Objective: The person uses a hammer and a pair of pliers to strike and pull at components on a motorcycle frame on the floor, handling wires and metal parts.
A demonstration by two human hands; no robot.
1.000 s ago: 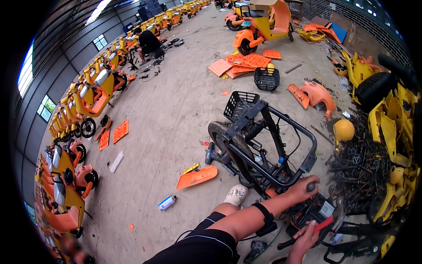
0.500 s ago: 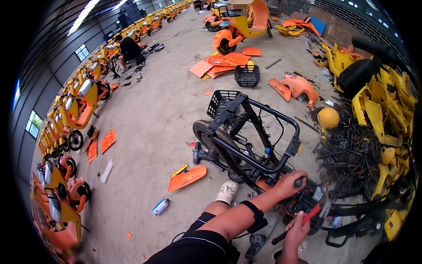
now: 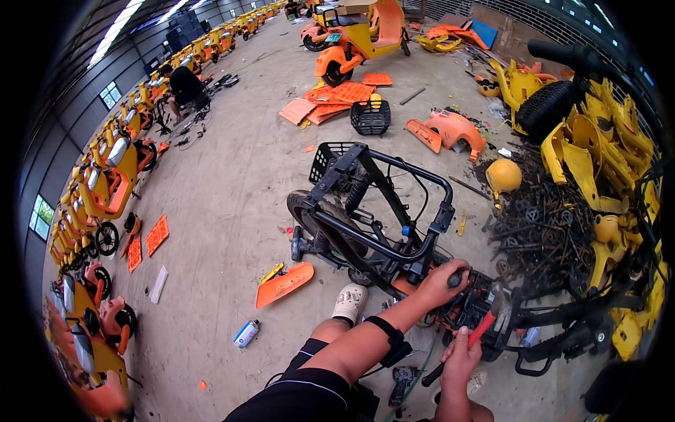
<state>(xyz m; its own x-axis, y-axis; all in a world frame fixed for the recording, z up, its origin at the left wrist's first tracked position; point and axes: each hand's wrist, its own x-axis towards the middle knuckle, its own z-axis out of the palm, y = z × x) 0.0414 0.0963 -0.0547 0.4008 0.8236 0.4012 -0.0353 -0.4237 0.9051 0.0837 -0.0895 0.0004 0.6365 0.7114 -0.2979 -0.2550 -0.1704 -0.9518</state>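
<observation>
Teardown well along — frame (image 3: 380, 225) on floor already bare, panels off. Left hand (image 3: 441, 281) clenched on a black part by the motor block (image 3: 471, 313); right hand (image 3: 460, 362) grips red-handled tool (image 3: 467, 341) — block still attached.

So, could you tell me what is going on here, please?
A person sits on a concrete floor by a stripped black scooter frame lying on its side. The left hand grips a part at the frame's near end, and the right hand holds a hammer with a red and black handle next to it. Orange panels, a spray can and a heap of scrap lie around. Another person works farther back.
</observation>
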